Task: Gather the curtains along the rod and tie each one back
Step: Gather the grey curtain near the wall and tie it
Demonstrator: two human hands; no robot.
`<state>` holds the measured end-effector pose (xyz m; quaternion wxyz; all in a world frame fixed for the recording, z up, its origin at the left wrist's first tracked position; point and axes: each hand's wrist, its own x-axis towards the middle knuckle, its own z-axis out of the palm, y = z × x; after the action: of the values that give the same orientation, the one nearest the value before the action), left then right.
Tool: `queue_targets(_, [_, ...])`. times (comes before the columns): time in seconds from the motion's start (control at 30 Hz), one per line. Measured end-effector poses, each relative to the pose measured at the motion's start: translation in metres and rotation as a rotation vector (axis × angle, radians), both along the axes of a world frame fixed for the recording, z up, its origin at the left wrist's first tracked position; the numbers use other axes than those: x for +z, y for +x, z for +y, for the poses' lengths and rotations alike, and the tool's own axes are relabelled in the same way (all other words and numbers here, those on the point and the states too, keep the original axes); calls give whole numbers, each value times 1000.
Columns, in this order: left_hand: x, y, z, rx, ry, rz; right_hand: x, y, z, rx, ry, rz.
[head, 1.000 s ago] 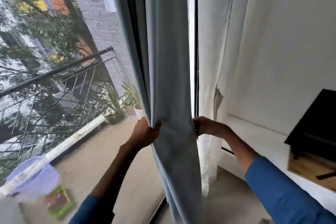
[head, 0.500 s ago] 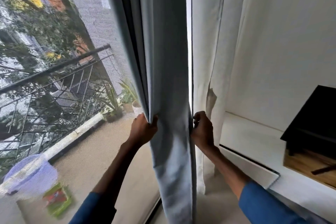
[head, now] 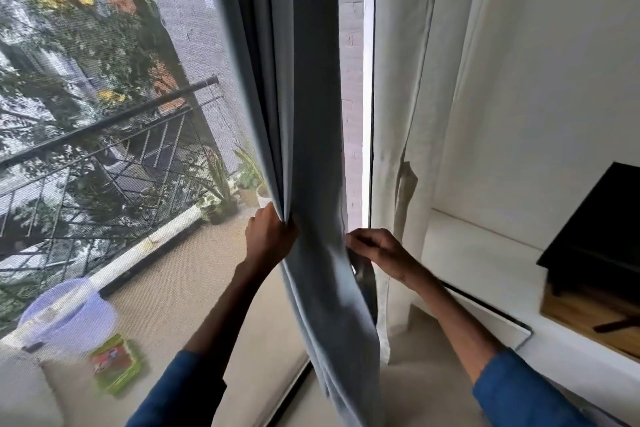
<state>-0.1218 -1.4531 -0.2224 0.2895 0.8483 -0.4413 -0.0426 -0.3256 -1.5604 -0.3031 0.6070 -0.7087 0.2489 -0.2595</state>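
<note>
A grey-blue curtain [head: 304, 114] hangs in gathered folds down the middle of the head view. My left hand [head: 268, 239] grips its left folds at waist height. My right hand [head: 377, 250] pinches the curtain's right edge, with a dark strip [head: 363, 274] hanging just below the fingers. A cream curtain [head: 408, 97] hangs to the right, against the wall, with a loose tab [head: 405, 184] on its edge. The rod is out of view above.
Left of the curtain a mesh screen [head: 138, 114] shows a balcony with a railing [head: 104, 128], potted plants [head: 225, 191], a lilac bucket [head: 65, 312] and a green packet [head: 116, 364]. At right, a white ledge [head: 485, 253] carries a black box on wood [head: 595, 253].
The grey-blue curtain's right edge has shifted left, opening a gap to the window frame. My right hand has moved slightly right and now pinches the edge with a dark strip below it.
</note>
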Motion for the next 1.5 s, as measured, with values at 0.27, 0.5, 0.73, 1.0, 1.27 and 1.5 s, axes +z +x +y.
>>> queue_targets(0.27, [4, -14, 1, 3, 2, -17, 0, -34, -15, -388, -505, 184])
queue_targets(0.5, [10, -39, -10, -55, 153, -179, -20, -8, 75, -256, -675, 362])
queue_targets(0.73, [23, -58, -23, -120, 375, -291, 8, 57, 96, -338, -685, 232])
queue_targets(1.0, [14, -58, -20, -175, 478, -200, 11, 56, 75, -478, -474, 256])
queue_targets(1.27, [13, -62, -32, -184, 419, -134, 14, 37, 72, -217, 134, 13])
queue_targets(1.5, [11, -62, -36, -179, 352, -76, 26, 9, 53, -96, 224, -53])
